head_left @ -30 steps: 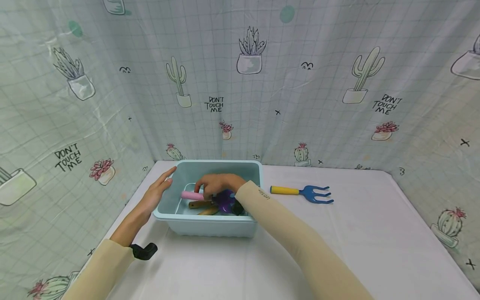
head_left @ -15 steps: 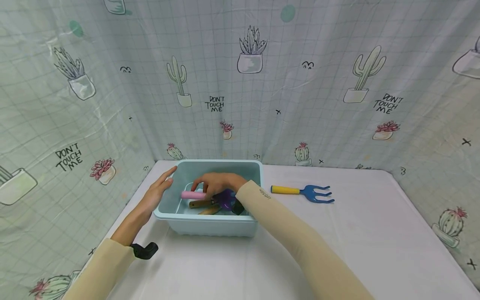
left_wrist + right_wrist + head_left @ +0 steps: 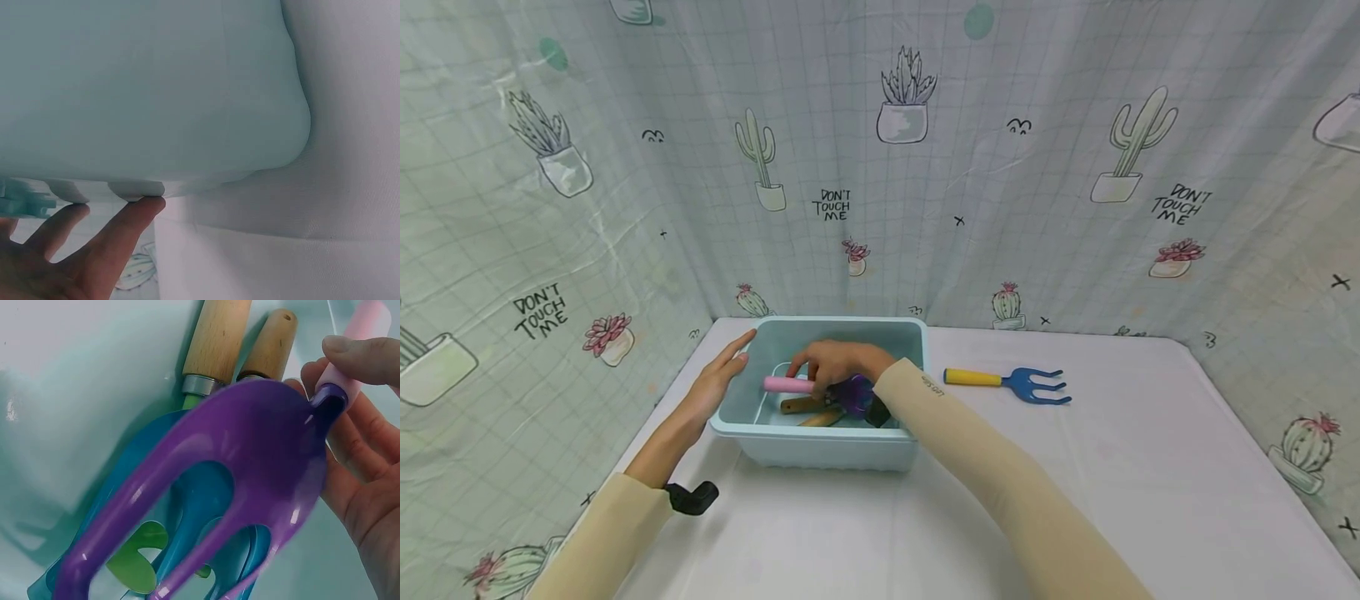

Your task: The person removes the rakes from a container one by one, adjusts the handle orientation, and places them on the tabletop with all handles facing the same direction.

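My right hand (image 3: 838, 362) reaches into a pale blue bin (image 3: 827, 454) and grips the pink handle (image 3: 786, 384) of a purple garden hand fork (image 3: 269, 425). In the right wrist view the thumb (image 3: 369, 359) lies on that handle, and the fork's tines spread over other tools. Beneath it are two wooden handles (image 3: 219, 344), a blue tool head (image 3: 140, 453) and a green piece (image 3: 137, 562), partly covered. My left hand (image 3: 707, 396) touches the bin's left outer side with extended fingers; the left wrist view shows fingertips against its wall.
To the right of the bin, a blue hand fork with a yellow handle (image 3: 973, 377) lies on the white table (image 3: 1120, 467). A cactus-print cloth (image 3: 970, 183) stands behind the table and along both sides.
The right hand and the purple fork have risen very slightly within the bin, and its fingers have shifted a little on the handle. The left hand stays against the bin.
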A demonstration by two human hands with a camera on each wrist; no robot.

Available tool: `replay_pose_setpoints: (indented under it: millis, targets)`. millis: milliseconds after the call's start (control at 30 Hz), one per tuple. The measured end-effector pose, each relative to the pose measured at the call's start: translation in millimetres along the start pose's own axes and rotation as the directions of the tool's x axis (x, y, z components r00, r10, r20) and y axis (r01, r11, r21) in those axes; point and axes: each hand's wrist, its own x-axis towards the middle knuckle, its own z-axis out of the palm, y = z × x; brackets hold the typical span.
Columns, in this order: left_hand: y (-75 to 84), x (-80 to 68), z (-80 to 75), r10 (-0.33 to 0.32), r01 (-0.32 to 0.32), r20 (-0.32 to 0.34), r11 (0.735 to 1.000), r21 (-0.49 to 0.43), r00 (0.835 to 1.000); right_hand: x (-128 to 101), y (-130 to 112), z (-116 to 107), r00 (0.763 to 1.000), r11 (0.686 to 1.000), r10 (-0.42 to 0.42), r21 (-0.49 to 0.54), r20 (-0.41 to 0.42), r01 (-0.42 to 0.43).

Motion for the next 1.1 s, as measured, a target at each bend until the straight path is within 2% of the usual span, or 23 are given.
replay_pose_setpoints:
  millis: [333,533,1100]
  targets:
    - [0.0,0.5,0.0,0.003,-0.002,-0.008,1.0,0.008,1.0,2.6,0.9,-3.5,0.998,0.998,0.005,-0.055,-0.064,-0.008]
    - [0.0,0.9,-0.1,0.006,-0.006,-0.006,1.0,0.003,1.0,3.0,0.6,-3.9,0.997,0.999,0.015,-0.043,-0.071,-0.018]
    - [-2.4,1.1,-1.4,0.036,-0.036,-0.003,0.999,-0.004,0.999,-1.0,-1.4,-7.8,0.995,0.995,0.012,-0.093,-0.097,-0.021]
